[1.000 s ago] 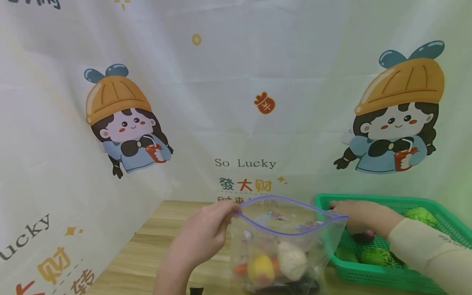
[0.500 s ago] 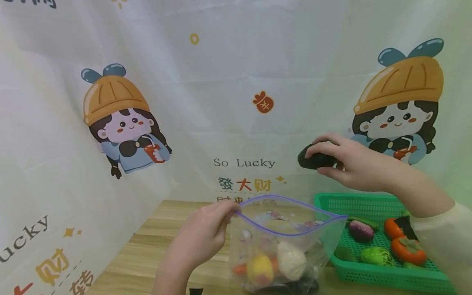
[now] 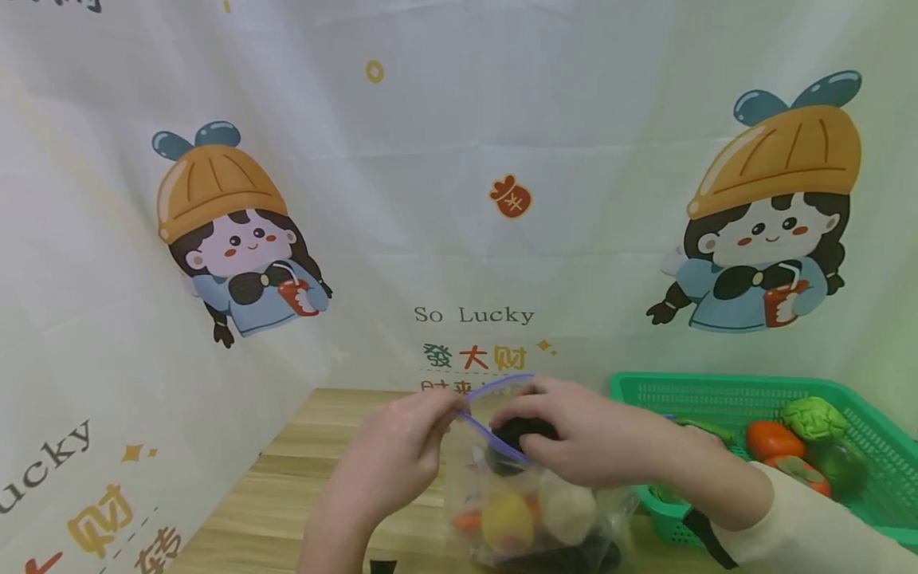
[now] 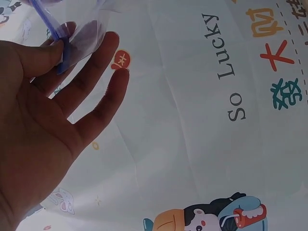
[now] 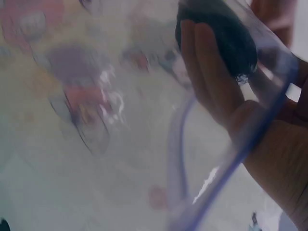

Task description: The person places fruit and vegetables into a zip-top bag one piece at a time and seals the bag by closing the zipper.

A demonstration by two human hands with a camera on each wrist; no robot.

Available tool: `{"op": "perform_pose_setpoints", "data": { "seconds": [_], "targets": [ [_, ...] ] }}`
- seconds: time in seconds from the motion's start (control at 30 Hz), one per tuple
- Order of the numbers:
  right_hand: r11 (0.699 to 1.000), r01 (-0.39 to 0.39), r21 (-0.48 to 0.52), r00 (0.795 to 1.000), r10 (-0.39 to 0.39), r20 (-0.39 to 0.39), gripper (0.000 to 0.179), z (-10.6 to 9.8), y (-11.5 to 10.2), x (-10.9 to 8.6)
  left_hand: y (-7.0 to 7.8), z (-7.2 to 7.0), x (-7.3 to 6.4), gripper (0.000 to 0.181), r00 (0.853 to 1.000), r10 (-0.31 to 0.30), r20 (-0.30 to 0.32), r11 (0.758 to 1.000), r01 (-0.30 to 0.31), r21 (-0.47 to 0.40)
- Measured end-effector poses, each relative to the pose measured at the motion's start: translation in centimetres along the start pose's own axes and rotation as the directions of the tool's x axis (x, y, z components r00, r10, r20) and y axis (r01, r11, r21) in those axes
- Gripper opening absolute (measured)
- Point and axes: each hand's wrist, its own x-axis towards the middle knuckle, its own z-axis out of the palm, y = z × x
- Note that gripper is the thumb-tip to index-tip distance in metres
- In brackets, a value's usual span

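My left hand (image 3: 394,454) pinches the left corner of a clear zip bag (image 3: 461,486) between thumb and index finger; in the left wrist view the hand's (image 4: 53,120) other fingers are spread. The bag stands upright with its purple-edged mouth open. My right hand (image 3: 581,430) grips a dark avocado (image 3: 522,434) at that mouth, fingers reaching inside. In the right wrist view, the avocado (image 5: 226,38) shows through the plastic. Inside the bag lie a yellow fruit (image 3: 507,522), a white lumpy item (image 3: 568,510), something orange (image 3: 468,521) and a dark long item (image 3: 574,556).
To the right, a green mesh basket (image 3: 688,379) holds orange-red persimmons (image 3: 774,440), a leafy green head (image 3: 814,418) and a dark green item (image 3: 841,472). Everything stands on a wooden table (image 3: 287,478) before a printed cloth (image 3: 595,263).
My right hand has lifted the avocado out of the basket, carried it left over the bag and lowered it into the mouth. My left hand stays on the bag's corner.
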Motion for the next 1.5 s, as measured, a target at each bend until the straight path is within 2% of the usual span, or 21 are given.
{"op": "perform_pose_setpoints", "data": {
  "seconds": [0.1, 0.23, 0.4, 0.53, 0.63, 0.77, 0.83, 0.9, 1.0, 1.07, 1.13, 1.23, 1.3, 1.4, 1.47, 1.5],
  "targets": [
    [0.996, -0.079, 0.03, 0.993, 0.076, 0.088, 0.036, 1.2, 0.1, 0.9, 0.1, 0.0, 0.0, 0.015, 1.0, 0.015, 0.006, 1.0, -0.015, -0.011],
    [0.991, -0.131, 0.021, 0.977, 0.126, 0.174, 0.04, 1.7, 0.5, 1.3, 0.0, 0.0, 0.0, 0.014, 0.999, 0.033, 0.003, 0.999, -0.033, -0.021],
    [0.994, -0.108, -0.032, 0.973, 0.113, 0.202, 0.031, 1.6, 0.6, 1.2, 0.0, 0.0, 0.1, 0.014, 0.999, 0.045, 0.002, 0.999, -0.045, -0.025],
    [0.996, -0.089, 0.003, 0.969, 0.086, 0.232, 0.029, 1.2, 0.6, 0.9, 0.0, 0.0, 0.1, 0.014, 0.999, 0.047, 0.004, 0.998, -0.047, -0.031],
    [0.998, -0.054, 0.02, 0.975, 0.049, 0.215, 0.029, 0.9, 0.6, 0.6, 0.0, -0.1, 0.1, 0.014, 0.999, 0.029, 0.02, 0.999, -0.028, -0.039],
    [0.999, -0.013, 0.034, 0.986, 0.007, 0.166, 0.026, 0.3, 0.8, -0.4, 0.0, -0.4, -0.1, 0.013, 0.997, -0.015, 0.071, 0.998, 0.019, -0.056],
    [1.0, -0.015, 0.012, 0.99, 0.013, 0.141, 0.024, -0.1, 1.0, -1.2, 0.0, -0.5, -0.1, 0.012, 0.995, -0.027, 0.095, 0.997, 0.034, -0.065],
    [0.998, -0.023, -0.062, 0.996, 0.028, 0.085, 0.028, -0.4, 1.3, -2.3, -0.1, -0.5, -0.1, 0.011, 0.994, -0.027, 0.107, 0.997, 0.034, -0.064],
    [0.973, -0.07, -0.221, 0.996, 0.055, -0.071, 0.039, -0.2, 2.5, -4.3, -0.2, -0.4, 0.0, 0.011, 0.995, -0.008, 0.101, 0.998, 0.013, -0.055],
    [0.952, -0.12, -0.282, 0.981, 0.07, -0.182, 0.041, 0.2, 3.7, -5.5, -0.2, -0.3, 0.0, 0.011, 0.996, 0.001, 0.094, 0.999, 0.004, -0.045],
    [0.941, -0.175, -0.289, 0.963, 0.103, -0.248, 0.043, 0.5, 5.1, -6.5, -0.2, -0.2, 0.0, 0.012, 0.995, -0.002, 0.095, 0.999, 0.006, -0.044],
    [0.922, -0.236, -0.308, 0.953, 0.158, -0.258, 0.041, 0.6, 7.0, -7.3, -0.1, 0.0, 0.1, 0.017, 0.995, -0.019, 0.1, 0.998, 0.024, -0.052],
    [0.901, -0.26, -0.346, 0.947, 0.168, -0.274, 0.03, 0.6, 7.8, -7.3, -0.1, 0.1, 0.1, 0.019, 0.994, -0.044, 0.096, 0.997, 0.05, -0.053],
    [0.867, -0.278, -0.413, 0.926, 0.128, -0.355, 0.013, 0.7, 8.3, -6.9, -0.3, 0.4, 0.1, 0.019, 0.995, -0.088, 0.053, 0.996, 0.09, -0.025],
    [0.857, -0.27, -0.438, 0.892, 0.051, -0.449, 0.009, 1.0, 8.4, -6.6, -0.6, 0.7, 0.2, 0.019, 0.994, -0.106, -0.011, 0.994, 0.106, 0.022],
    [0.853, -0.258, -0.453, 0.866, -0.003, -0.499, 0.01, 1.2, 8.4, -6.4, -0.7, 0.9, 0.2, 0.019, 0.993, -0.103, -0.055, 0.993, 0.106, 0.049]
  ]
}}
